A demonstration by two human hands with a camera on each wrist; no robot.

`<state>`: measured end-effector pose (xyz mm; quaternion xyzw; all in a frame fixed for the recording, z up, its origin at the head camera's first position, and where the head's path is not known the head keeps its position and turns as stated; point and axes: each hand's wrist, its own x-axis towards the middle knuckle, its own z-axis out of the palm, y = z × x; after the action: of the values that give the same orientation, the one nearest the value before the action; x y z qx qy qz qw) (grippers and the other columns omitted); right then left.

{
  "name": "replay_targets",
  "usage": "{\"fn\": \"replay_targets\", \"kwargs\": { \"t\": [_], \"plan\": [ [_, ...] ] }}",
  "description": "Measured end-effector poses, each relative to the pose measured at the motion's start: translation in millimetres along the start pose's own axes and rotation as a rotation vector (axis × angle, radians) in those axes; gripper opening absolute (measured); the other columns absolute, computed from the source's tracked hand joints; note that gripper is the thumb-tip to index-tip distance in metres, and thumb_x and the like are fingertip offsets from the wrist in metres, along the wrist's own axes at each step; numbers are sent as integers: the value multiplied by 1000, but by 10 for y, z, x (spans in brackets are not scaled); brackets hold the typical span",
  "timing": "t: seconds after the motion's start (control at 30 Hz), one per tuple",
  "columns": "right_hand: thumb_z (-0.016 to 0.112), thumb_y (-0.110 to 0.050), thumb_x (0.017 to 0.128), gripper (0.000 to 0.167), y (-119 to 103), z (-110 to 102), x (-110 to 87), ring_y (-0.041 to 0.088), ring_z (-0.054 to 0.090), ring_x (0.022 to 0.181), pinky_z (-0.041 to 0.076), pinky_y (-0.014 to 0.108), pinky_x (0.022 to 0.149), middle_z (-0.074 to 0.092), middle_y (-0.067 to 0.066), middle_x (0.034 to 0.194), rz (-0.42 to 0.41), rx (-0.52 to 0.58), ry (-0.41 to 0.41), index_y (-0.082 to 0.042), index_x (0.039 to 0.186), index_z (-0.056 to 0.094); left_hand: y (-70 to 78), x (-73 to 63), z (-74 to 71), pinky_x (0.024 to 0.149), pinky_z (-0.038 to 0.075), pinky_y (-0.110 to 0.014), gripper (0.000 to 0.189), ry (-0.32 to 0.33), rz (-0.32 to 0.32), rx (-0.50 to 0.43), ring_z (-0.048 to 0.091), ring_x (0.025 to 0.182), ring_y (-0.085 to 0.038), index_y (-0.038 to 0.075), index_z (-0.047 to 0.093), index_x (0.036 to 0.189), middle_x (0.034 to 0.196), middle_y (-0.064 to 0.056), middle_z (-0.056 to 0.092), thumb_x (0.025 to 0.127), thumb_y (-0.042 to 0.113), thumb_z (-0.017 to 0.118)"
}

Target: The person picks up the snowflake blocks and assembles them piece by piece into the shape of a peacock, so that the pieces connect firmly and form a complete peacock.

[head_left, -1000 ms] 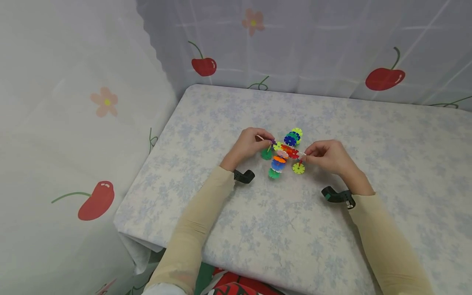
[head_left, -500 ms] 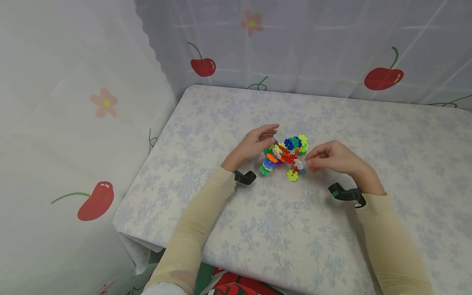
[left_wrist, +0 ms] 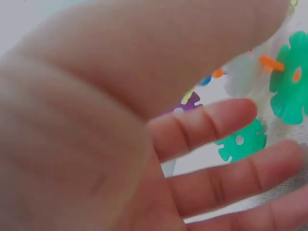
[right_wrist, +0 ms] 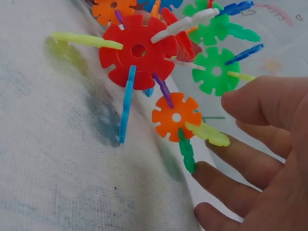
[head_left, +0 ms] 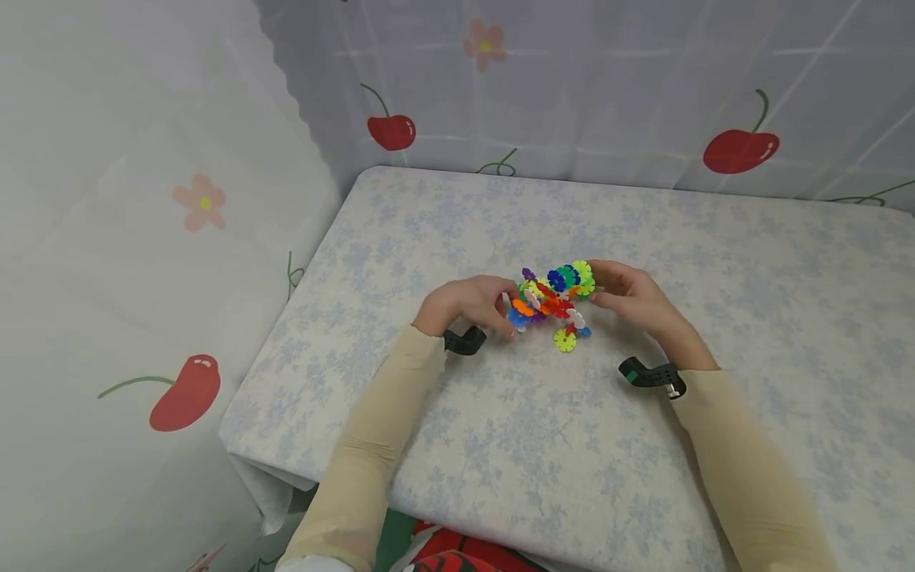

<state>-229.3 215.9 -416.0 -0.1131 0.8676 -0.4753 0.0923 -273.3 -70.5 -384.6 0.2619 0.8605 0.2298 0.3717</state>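
Observation:
A figure of interlocking plastic snowflake discs (head_left: 556, 306) stands on the table in the head view, in red, orange, yellow, green, blue, white and purple. At its left end is my left hand (head_left: 473, 303); in the left wrist view its fingers stretch out nearly straight beside a green disc (left_wrist: 240, 139). My right hand (head_left: 632, 295) is spread at the far right end. The right wrist view shows its thumb by an upper green disc (right_wrist: 216, 71) and its fingertips right at the lower green (right_wrist: 186, 151) and yellow discs. A red disc (right_wrist: 138, 52) shows nearer the middle, standing on the cloth.
A pale cloth with blue flowers (head_left: 486, 453) covers the table. Its left edge and rounded far corner meet a white curtain (head_left: 143, 302) printed with cherries and flowers. Another curtain (head_left: 572, 95) hangs along the back. Each wrist wears a black camera mount (head_left: 465, 341).
The figure has turned and settled on the table. My left hand let go, then moved down along its left end. My right hand let go of the white disc's side and shifted to the far end.

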Motion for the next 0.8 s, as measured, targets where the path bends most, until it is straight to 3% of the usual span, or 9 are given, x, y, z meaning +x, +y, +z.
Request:
{"fn": "replay_targets", "kwargs": {
  "t": [0.07,0.13,0.2,0.33,0.4,0.53,0.67,0.8],
  "plan": [
    [61,-7,99,56,-5,4,-3,45,52,135,54,34,104,50,26,151,-8,-20,19,1,151,43,-9,4,3,74,55,-27,71,16,16,-24,62,83,-20,10,45,149,115,-10,67,89,29,80],
    [63,-8,98,54,-5,-4,-6,43,57,130,50,15,93,54,26,146,-2,-38,42,0,149,46,-24,2,-2,74,58,-27,72,30,31,-58,64,81,-20,9,43,152,117,-12,68,91,26,77],
    [64,-10,98,53,-5,-19,-11,42,58,126,43,8,86,57,26,142,17,-50,55,0,147,49,-43,-1,-13,74,60,-28,67,44,41,-99,65,79,-21,9,44,152,115,-13,68,93,22,74],
    [66,-15,98,49,6,-61,-28,38,59,123,45,12,85,60,24,139,74,-67,61,0,143,54,-105,34,-41,76,60,-29,54,116,60,-137,66,78,-21,9,50,145,117,-13,69,96,20,69],
    [66,-16,98,47,20,-82,-42,32,59,117,47,13,83,62,23,136,90,-72,64,0,141,57,-138,70,-47,81,60,-31,49,166,67,-163,70,82,-21,9,53,142,125,-15,68,97,20,68],
    [65,-19,99,43,50,-117,-66,9,59,102,51,12,78,63,22,132,95,-52,54,1,136,60,-185,139,-24,88,60,-33,46,271,93,-261,74,94,-23,10,55,142,137,-17,64,98,18,65],
    [64,-21,100,44,64,-141,-78,-8,57,92,52,12,78,61,24,134,103,-20,30,3,136,58,-200,177,17,87,61,-33,43,381,116,-365,72,104,-25,9,57,140,138,-16,64,98,14,65],
    [62,-20,100,46,58,-149,-88,-14,55,91,50,11,78,60,26,136,110,-19,33,4,139,55,-221,228,51,84,62,-30,40,465,122,-440,73,102,-25,12,61,137,140,-13,62,98,13,64]
  ]
}}
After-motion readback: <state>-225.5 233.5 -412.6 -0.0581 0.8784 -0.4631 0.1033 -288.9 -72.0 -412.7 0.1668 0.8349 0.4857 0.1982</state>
